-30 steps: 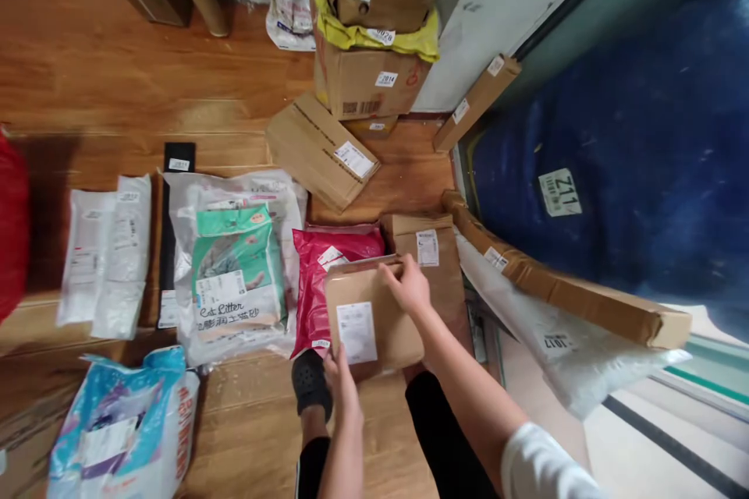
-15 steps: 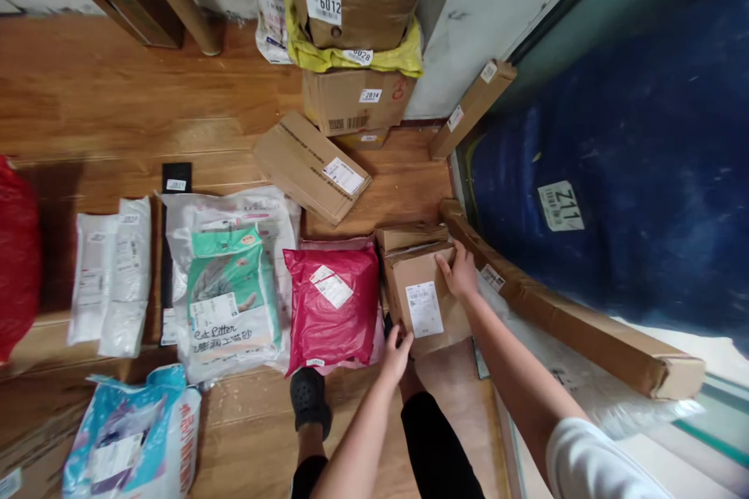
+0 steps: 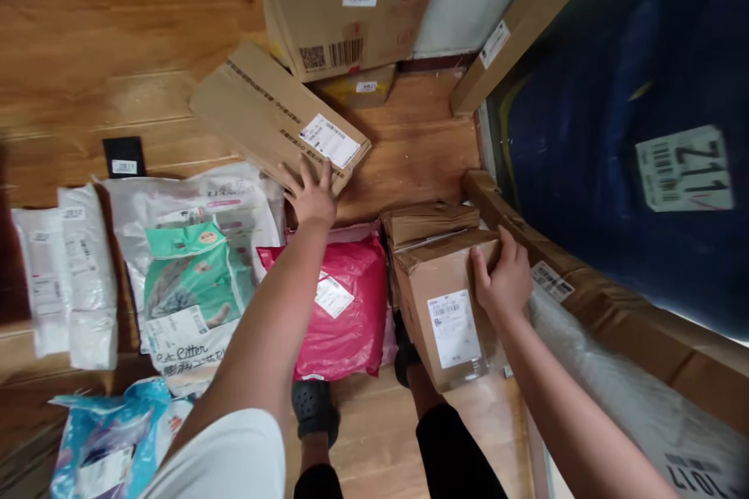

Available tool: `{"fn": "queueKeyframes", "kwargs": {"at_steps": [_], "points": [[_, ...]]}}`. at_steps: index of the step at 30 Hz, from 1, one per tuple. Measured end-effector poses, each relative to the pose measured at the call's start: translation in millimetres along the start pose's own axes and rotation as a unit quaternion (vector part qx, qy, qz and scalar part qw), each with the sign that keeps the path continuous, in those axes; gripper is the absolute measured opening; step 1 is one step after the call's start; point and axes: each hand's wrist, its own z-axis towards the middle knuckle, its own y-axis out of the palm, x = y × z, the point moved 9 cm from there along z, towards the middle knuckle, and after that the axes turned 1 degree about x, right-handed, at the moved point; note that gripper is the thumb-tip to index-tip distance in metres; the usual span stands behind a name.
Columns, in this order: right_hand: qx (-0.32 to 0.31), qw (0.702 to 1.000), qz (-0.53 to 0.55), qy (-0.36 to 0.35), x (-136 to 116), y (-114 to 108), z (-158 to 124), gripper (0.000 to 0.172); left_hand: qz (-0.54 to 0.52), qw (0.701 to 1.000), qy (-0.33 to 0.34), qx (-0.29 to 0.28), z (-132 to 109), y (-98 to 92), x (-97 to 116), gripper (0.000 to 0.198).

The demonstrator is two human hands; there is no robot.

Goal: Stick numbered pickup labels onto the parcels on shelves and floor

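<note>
Two hands, two parcels: my left hand (image 3: pixel 313 193) at the flat carton (image 3: pixel 257 105), my right hand (image 3: pixel 508 277) on the boxy carton (image 3: pixel 448 308)

Taking twelve as straight ahead of my feet, a dark clog (image 3: pixel 316 409) sits nearest, just below the magenta bag (image 3: pixel 345 304) at twelve. Between one and two is the boxy carton, tilted, label facing up at me; my right hand pinches its upper right corner, thumb on the labelled face, fingers around the side. Another brown carton (image 3: pixel 433 224) lies just behind it. At ten I have the cat litter bag (image 3: pixel 193 281) in clear plastic.

Further out, between eleven and twelve, the flat carton lies askew on the wooden floor (image 3: pixel 421 148). My left hand reaches over its near edge, fingers spread below the label; whether they press on it, I can't tell. Beyond, at twelve, stands the large carton (image 3: pixel 328 12) marked 2014, and a blue package (image 3: pixel 585 148) fills the far side past one.
</note>
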Motion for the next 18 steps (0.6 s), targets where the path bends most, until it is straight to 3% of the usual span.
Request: {"fn": "queueKeyframes", "kwargs": {"at_steps": [2,4,7,10,12,14,18], "points": [[0.001,1.0,-0.003,0.002,-0.1,0.9,0.8,0.065,-0.003,0.997,0.075,0.009,0.2,-7.2,-13.8,0.072],[0.001,1.0,-0.005,0.003,-0.8,0.8,1.7,0.066,0.011,0.988,0.154,0.012,-2.2,-26.1,-34.7,0.069],[-0.002,1.0,-0.007,0.005,-1.1,1.0,3.2,0.066,0.023,0.976,0.208,0.058,9.6,-77.8,-80.2,0.063],[0.002,1.0,-0.011,0.007,0.5,1.7,4.4,0.067,0.028,0.98,0.166,0.102,43.4,-126.1,-125.8,0.06],[0.002,1.0,-0.013,0.005,1.2,3.3,4.8,0.067,0.056,0.987,0.104,0.111,69.8,-141.3,-149.6,0.053],[-0.001,1.0,-0.021,0.004,2.1,6.2,4.9,0.068,0.086,0.987,0.061,0.121,92.8,-145.9,-165.1,0.048],[-0.009,0.998,-0.056,0.011,10.5,16.5,4.1,0.071,0.122,0.981,0.069,0.132,130.5,-139.4,-182.1,0.045]]}}
